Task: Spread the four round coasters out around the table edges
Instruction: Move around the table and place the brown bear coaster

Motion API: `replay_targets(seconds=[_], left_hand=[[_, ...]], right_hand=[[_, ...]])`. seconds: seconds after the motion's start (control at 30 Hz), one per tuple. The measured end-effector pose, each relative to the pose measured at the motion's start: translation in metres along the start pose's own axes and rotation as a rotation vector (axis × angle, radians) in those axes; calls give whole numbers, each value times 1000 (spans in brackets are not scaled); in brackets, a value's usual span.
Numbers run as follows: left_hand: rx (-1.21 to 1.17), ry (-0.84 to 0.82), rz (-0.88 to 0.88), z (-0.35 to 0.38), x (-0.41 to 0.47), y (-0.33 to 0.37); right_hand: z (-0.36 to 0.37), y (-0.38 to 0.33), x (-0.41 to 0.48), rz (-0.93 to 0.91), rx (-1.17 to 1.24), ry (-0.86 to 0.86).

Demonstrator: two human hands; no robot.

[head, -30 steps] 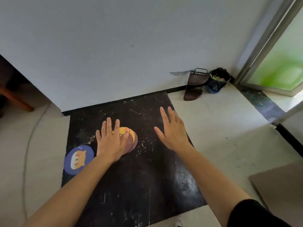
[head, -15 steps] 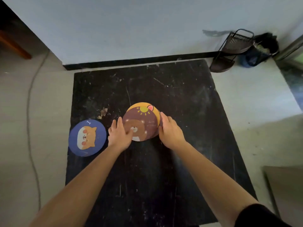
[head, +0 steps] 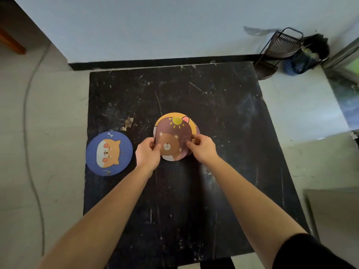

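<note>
A blue coaster with a dog face (head: 109,153) lies flat at the left edge of the black table (head: 223,117). Near the table's middle sits a small stack of coasters: a brown bear coaster (head: 172,139) on top, an orange coaster (head: 175,115) peeking out behind it, and another edge showing at the right. My left hand (head: 146,153) pinches the bear coaster's left rim. Its right rim is pinched by my right hand (head: 203,148). The bear coaster is bent and tilted up off the stack.
The table stands against a pale wall. A dark wire rack (head: 279,49) and a dark bag (head: 308,53) sit on the floor at the back right. A cable (head: 27,117) runs along the floor on the left. A flat board (head: 334,208) lies at the right.
The camera has tipped down over the table. Both hands went from lying flat beside the stack to pinching the bear coaster's rims and lifting it.
</note>
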State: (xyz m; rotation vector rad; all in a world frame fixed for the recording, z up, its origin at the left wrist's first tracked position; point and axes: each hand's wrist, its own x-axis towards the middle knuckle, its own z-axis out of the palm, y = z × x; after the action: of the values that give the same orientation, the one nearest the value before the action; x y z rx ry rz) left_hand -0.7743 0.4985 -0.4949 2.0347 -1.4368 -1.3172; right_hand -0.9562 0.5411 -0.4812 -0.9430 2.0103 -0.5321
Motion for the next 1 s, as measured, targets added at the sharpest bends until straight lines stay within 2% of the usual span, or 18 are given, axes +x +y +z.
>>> replay_targets(seconds=[0.2,0.47,0.77,1.0], left_hand=[[-75,0,-5,-18,-42,7],[-58,-27,-60,-16,-134,-10],[17,-74,-284,27,-201,-81],[127,-84,-348,40,-221,-110]], right_hand=[[-31,-3,-44,-10,95,49],[-55,41,-116,-59,3,11],[-32,147,-165,121,1,-80],[-19,182,-182,185,-96,-154]])
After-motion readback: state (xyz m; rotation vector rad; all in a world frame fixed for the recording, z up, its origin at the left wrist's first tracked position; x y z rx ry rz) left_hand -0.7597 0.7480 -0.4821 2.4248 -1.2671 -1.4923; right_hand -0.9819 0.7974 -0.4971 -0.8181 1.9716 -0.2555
